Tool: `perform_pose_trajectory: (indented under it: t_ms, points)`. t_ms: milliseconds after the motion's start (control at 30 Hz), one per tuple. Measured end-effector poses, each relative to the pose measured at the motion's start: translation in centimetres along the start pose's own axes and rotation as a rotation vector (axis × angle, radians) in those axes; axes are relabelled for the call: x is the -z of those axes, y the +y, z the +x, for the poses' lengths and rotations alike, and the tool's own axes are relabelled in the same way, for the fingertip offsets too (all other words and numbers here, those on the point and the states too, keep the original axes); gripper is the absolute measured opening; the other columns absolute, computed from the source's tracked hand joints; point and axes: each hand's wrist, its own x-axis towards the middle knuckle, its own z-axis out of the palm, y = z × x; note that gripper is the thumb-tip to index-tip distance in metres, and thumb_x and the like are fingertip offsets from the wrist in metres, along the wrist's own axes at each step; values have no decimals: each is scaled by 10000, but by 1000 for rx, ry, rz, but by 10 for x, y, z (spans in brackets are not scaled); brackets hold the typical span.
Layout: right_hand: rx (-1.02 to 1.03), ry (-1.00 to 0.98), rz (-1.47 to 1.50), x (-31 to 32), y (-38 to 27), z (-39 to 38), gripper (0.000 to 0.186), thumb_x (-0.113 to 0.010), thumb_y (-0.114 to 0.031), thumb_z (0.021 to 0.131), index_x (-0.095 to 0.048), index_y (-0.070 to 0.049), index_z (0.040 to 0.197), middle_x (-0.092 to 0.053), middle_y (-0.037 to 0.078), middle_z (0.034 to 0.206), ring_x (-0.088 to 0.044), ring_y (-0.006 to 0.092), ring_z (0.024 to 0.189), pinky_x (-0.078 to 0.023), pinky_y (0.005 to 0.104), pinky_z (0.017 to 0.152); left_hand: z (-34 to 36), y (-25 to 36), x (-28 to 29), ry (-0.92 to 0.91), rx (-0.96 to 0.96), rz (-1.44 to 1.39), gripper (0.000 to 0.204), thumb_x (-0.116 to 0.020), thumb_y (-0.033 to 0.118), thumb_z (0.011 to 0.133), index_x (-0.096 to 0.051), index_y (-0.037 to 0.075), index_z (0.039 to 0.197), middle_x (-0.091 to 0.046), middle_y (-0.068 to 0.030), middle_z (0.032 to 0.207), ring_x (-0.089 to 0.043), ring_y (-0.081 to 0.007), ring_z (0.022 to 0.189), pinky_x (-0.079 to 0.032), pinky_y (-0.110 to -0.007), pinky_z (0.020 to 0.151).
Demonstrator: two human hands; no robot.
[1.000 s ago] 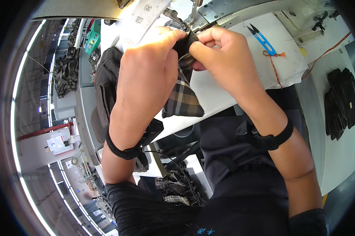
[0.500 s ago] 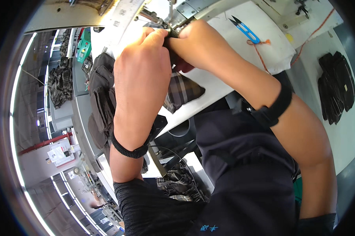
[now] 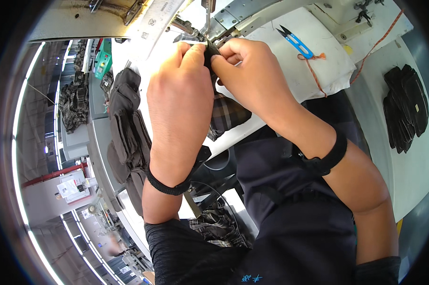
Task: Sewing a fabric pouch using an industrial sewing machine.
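Dark fabric, a small black piece [image 3: 210,51], sits pinched between both hands at the upper middle of the frame, right under the metal head of a sewing machine [image 3: 209,19]. The left hand [image 3: 181,99] covers it from the left, its fingers [image 3: 195,52] curled narrow and pressed on the piece; the right hand [image 3: 252,71] meets it from the right, its fingertips [image 3: 224,54] closed tight on the same piece, so the two hands touch over it. Below the hands a plaid cloth [image 3: 228,116] hangs off the edge of the white tabletop [image 3: 404,161]. Each wrist carries a black band: one on the left wrist [image 3: 167,185], one on the right wrist [image 3: 326,159].

At the upper right of the frame, blue-handled thread snips [image 3: 295,40] lie on a white cloth pad [image 3: 319,66], with an orange cord [image 3: 314,71] trailing beside them. A stack of black cut pieces [image 3: 406,107] rests at the right edge. At the left of the frame, a pile of dark sewn parts [image 3: 126,128] lies on a grey side table [image 3: 93,142], and further left more plaid fabric [image 3: 74,107] is heaped.
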Motion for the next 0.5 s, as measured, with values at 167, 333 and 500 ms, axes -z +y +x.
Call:
perform_pose_trajectory:
  t_ms: [167,333,500]
  points:
    - [32,4,6,4,4,3,253,-704,-154,896,-611,34,754,-640,187,656,-633,328,589,-493,421,590,3,6,-2,-19,69,-42,274,-634,-16,878,-744,-45,1128,-729,-199,977,-711,-391,839,-573,-465,761]
    - [46,-31,-8,9,3,10,243,-702,-158,876,-633,41,755,-631,181,642,-617,301,575,-490,398,588,5,19,2,-16,263,-164,254,-632,23,903,-753,-83,1099,-734,-239,886,-716,-403,791,-569,-452,747]
    - [10,-162,25,18,8,16,244,-701,-178,884,-663,29,759,-596,137,624,-565,193,564,-464,352,580,2,31,-5,87,391,-240,252,-640,53,915,-764,-96,1076,-720,-245,804,-717,-389,738,-558,-435,708]
